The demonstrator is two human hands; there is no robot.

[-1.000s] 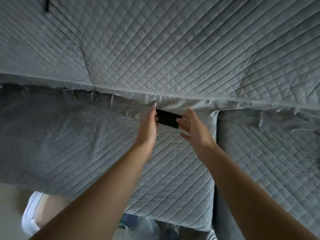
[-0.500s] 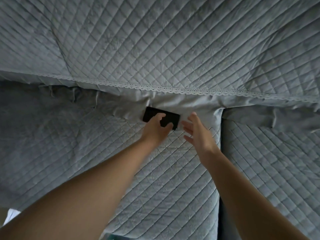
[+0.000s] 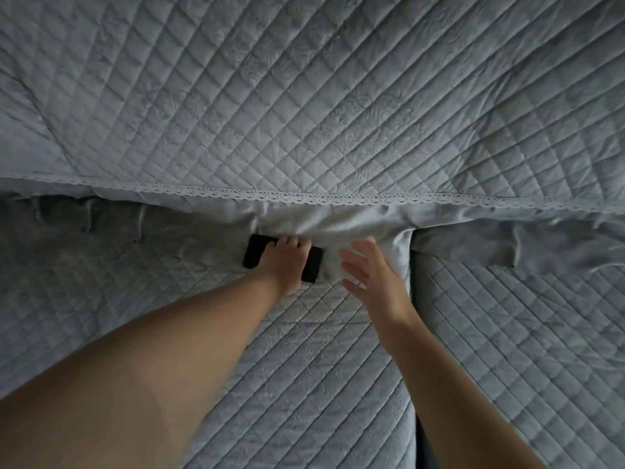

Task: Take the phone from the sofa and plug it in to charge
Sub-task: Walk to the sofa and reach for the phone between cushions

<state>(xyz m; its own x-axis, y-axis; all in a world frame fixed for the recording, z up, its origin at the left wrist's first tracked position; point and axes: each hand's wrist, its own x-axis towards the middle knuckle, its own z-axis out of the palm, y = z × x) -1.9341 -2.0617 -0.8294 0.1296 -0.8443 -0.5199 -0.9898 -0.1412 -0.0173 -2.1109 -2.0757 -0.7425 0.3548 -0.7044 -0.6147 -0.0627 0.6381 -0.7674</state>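
reaching down from above onto a grey quilted sofa [image 3: 338, 384], left hand [image 3: 285, 264] covering a black phone [image 3: 254, 255].

lying flat on the seat cushion at the back edge, right where the seat meets the backrest, under a lace-trimmed hem [image 3: 338, 197] of the quilted cover. showing as two dark ends poking out on either side of the left hand, the longer end to the left, the shorter to the right. pressing down across the phone's middle with fingers curled over its far edge; unclear whether actually gripping it or only resting on top. hovering just beside the phone's right end, right hand [image 3: 372, 275] spread wide with fingers apart, holding nothing, not touching the phone. running down the right side, a dark gap [image 3: 413, 299] separating this seat cushion from the next one.
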